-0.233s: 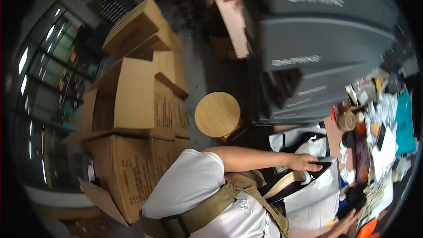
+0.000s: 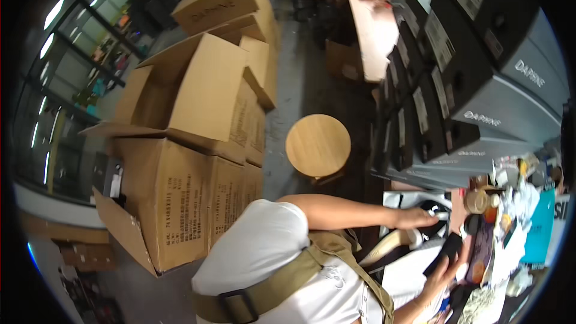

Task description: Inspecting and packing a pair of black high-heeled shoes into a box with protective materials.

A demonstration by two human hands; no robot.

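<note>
Far left I see stacked cardboard boxes (image 2: 180, 144), top one with flaps open, another open flap low at the floor. Just right of them a round wooden stool (image 2: 318, 145) on the concrete floor. Right of the stool, rows of dark grey shoe boxes (image 2: 480, 72) stacked high, with white end labels.

Bottom centre: white shirt shoulder with a tan strap (image 2: 270, 288) across it. Left arm is stretched out rightward from that shoulder. Left hand (image 2: 415, 218) lies palm down on white wrapping (image 2: 441, 213) at the foot of the shoe box stack, grip spread flat, pinching nothing that I can make out.

Right hand (image 2: 443, 273) comes up from the lower edge, grip closed around a black phone (image 2: 444, 254), held tilted just below the left hand. Cluttered surface (image 2: 540, 228) at far right: brown tape roll (image 2: 477, 201), teal sheet, assorted small items too blurred to tell.
</note>
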